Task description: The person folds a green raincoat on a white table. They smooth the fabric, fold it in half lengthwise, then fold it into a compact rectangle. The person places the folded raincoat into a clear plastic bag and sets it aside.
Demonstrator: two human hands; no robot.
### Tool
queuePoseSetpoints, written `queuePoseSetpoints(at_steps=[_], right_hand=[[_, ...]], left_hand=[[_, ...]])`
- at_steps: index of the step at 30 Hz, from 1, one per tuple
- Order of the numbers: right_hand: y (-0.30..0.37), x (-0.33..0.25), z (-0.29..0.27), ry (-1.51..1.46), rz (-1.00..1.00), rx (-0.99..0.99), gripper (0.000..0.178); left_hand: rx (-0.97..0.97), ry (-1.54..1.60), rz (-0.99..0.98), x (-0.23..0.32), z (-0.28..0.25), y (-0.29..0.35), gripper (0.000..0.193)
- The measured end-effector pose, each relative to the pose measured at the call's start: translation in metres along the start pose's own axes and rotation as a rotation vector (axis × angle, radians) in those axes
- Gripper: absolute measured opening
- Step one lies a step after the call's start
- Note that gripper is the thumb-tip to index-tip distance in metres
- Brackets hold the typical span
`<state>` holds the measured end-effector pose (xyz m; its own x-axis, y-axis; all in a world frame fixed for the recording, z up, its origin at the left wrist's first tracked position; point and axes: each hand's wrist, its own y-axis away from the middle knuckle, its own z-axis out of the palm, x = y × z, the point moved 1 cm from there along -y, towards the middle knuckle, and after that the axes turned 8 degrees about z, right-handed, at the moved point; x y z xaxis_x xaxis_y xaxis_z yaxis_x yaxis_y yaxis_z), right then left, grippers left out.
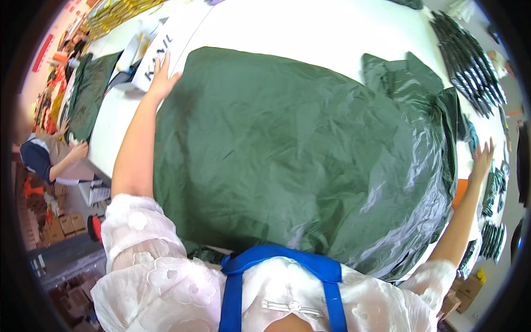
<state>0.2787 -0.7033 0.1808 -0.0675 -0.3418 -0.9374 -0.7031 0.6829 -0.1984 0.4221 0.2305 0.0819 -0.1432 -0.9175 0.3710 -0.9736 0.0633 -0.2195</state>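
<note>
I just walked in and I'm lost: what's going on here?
Dark green sheeting lies spread on a white table before the camera wearer. Their open left hand is by its upper left edge, near a white box; the open right hand is out past its bunched right side. At far left, a co-worker has hands at another dark green sheet.

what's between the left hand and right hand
Mostly the dark green sheeting, spread on the white table between the left hand and right hand, in the head view.
</note>
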Motion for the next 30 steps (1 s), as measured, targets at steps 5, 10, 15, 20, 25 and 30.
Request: queuePoseSetpoints(at_steps=[5, 10, 15, 20, 25, 30], right_hand=[[0.2, 0.086, -0.148, 0.897, -0.168, 0.192, 0.048], [0.372, 0.172, -0.222, 1.016, 0.524, 0.377, 0.043], [0.438, 0.185, -0.177, 0.162, 0.947, 0.57, 0.035], [0.397, 0.218, -0.22, 0.221, 1.024, 0.371, 0.014], [0.307, 0.109, -0.256, 0.317, 0.281, 0.378, 0.031], [0.342, 0.144, -0.282, 0.844, 0.398, -0.167, 0.028]], left_hand=[[-0.209, 0.05, -0.501, -0.099, -0.027, 0.218, 0.1], [-0.324, 0.474, -0.858, -0.09, -0.059, 0.387, 0.075], [-0.328, 0.442, -0.86, -0.135, -0.067, 0.447, 0.03], [0.03, 0.204, -0.389, -0.107, -0.087, 0.379, 0.014], [0.246, 0.323, -0.216, -0.14, -0.176, 0.3, 0.02], [-0.159, -0.396, -0.299, -0.164, -0.16, 0.322, 0.016]])
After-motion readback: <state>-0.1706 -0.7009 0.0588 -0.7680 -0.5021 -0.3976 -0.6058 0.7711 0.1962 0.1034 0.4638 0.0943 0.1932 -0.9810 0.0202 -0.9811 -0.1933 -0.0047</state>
